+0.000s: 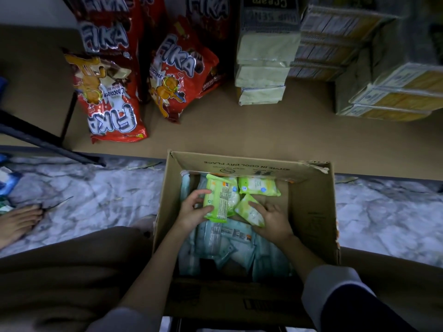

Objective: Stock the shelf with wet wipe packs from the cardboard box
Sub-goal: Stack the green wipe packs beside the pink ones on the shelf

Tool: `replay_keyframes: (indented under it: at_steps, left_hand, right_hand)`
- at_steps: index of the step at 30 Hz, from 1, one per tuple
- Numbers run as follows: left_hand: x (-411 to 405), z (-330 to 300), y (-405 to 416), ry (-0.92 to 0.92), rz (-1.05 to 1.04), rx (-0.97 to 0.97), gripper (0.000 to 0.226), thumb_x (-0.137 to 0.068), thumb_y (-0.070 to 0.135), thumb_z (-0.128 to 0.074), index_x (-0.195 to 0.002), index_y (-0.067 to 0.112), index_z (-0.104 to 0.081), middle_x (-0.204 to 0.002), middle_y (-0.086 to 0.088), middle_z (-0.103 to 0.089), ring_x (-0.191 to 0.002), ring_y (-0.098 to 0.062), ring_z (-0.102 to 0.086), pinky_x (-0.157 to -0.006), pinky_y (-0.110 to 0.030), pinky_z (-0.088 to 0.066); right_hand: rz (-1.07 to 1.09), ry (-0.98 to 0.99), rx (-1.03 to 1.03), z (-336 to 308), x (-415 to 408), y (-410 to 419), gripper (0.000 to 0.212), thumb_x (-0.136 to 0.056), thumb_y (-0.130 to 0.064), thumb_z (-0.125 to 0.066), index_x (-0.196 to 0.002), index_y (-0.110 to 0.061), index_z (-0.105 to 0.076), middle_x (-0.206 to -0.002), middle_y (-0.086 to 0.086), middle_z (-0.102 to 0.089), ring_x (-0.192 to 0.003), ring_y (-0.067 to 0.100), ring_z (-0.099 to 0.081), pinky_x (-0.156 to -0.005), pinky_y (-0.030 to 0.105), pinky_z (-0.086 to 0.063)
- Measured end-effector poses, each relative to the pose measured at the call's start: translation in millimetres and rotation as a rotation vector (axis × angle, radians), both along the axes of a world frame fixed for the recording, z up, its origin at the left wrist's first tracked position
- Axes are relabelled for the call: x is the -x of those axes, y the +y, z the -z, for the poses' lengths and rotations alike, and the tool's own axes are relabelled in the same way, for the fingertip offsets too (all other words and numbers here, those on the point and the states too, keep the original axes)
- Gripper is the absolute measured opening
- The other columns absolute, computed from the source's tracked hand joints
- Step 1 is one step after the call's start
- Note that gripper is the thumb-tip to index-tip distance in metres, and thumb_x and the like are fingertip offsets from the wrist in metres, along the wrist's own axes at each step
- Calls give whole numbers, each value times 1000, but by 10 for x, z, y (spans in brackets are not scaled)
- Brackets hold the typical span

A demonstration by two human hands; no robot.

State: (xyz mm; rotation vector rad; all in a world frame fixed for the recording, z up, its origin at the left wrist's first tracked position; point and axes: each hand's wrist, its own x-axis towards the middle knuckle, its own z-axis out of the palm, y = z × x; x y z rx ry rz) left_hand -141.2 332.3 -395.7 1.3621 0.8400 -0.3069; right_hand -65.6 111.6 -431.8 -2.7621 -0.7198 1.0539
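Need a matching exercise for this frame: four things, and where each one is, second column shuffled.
Things:
1. left hand
2. right hand
3. red Fika wafer bags
4. pale blue wet wipe packs

Places:
A. standing on the brown shelf
B. lying in the near part of the brown cardboard box
C. gripping the upright green wet wipe pack
D. on the tilted green wet wipe pack

Pairs: 1-C, 2-D, 3-A, 4-B

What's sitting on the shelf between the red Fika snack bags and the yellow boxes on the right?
In the head view, a stack of pale cream packs stands between the Fika bags and the yellow boxes.
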Motion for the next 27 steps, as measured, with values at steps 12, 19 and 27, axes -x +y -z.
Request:
replay_keyframes:
  at_steps: [12,19,27]
  left_hand:
    - [-48,-1373,-179,-295,180,-126,37,-81,-9,-59,-108,17,-59,-92,-6,-53,-76,-13,-55,-56,-18,-49]
    - [-49,-2519,-264,-589,241,-273,36,-79,3,-67,-100,31,-60,-121,-8,-55,-108,-19,-52,-93,-32,-45]
    - [103,-3699,-305,-906,236,-268,38,-81,-6,-63,-103,24,-57,-100,-4,-57,-79,-3,-64,-65,-20,-53]
  right_hand:
    - [204,-303,-365,-1568,11,-197,75,-62,-55,-42,-130,-25,-53,-110,13,-55,-101,32,-59,-80,33,-49]
    - [222,-574,-544,-2676,140,-318,71,-66,-60,-37,-128,-29,-52,-106,2,-54,-90,26,-60,-66,35,-50]
    - [251,-901,-1025,-3725,232,-367,50,-76,-40,-58,-121,-18,-57,-98,-1,-59,-84,3,-52,-62,12,-41]
